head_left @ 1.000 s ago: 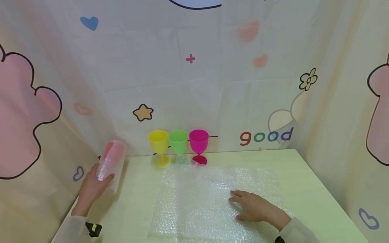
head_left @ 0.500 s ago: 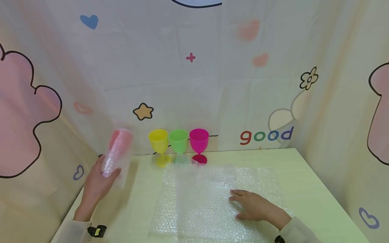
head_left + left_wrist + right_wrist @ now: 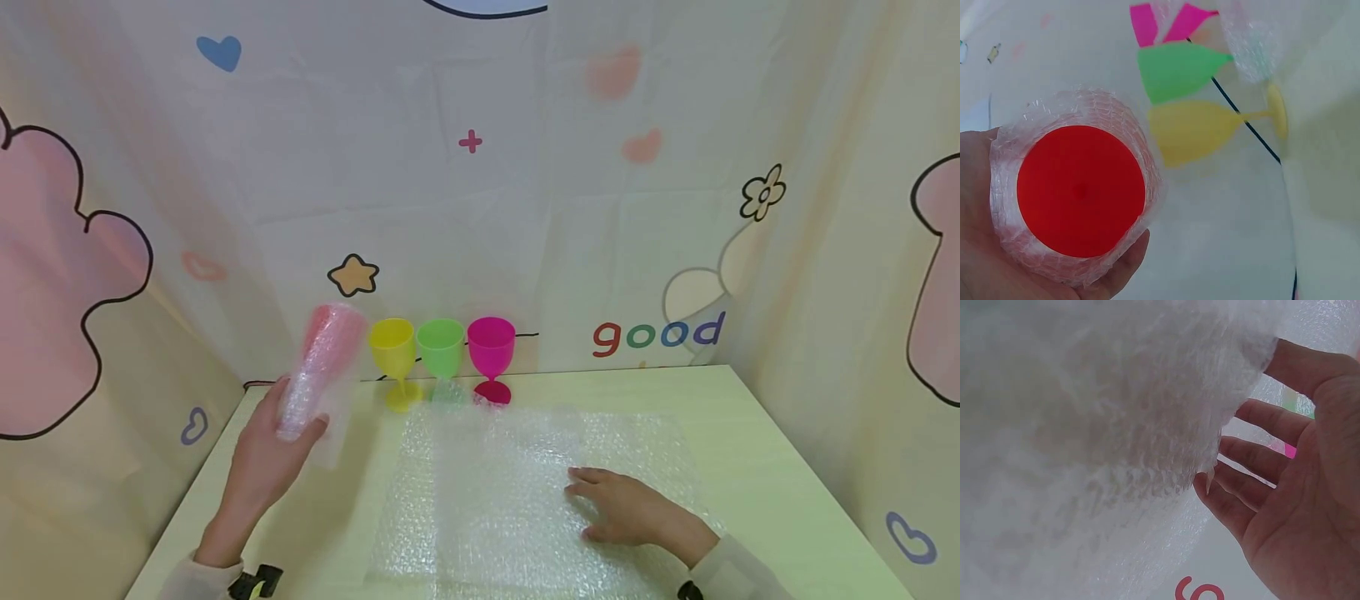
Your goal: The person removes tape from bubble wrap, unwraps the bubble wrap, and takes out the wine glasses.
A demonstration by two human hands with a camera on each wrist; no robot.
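My left hand [image 3: 272,450] grips a red cup wrapped in bubble wrap [image 3: 318,367], held tilted above the table's left side. A flat red disc [image 3: 1082,190] on the bundle's end faces the left wrist camera, ringed by wrap. Bubble wrap sheets [image 3: 502,500] lie spread in the middle of the table. My right hand [image 3: 626,508] rests on their right part, fingers loosely spread. In the right wrist view, its fingertips meet a sheet's edge; part of the thumb tip is covered by the wrap.
A yellow goblet [image 3: 392,350], a green goblet [image 3: 441,348] and a magenta goblet [image 3: 491,346] stand in a row at the table's back edge. Wrap partly covers the green and magenta bases. A printed curtain [image 3: 480,225] hangs behind and at both sides.
My left hand has carried the wrapped cup from the table's left edge to the right and up, close to the yellow goblet. The right hand and the sheets look still.
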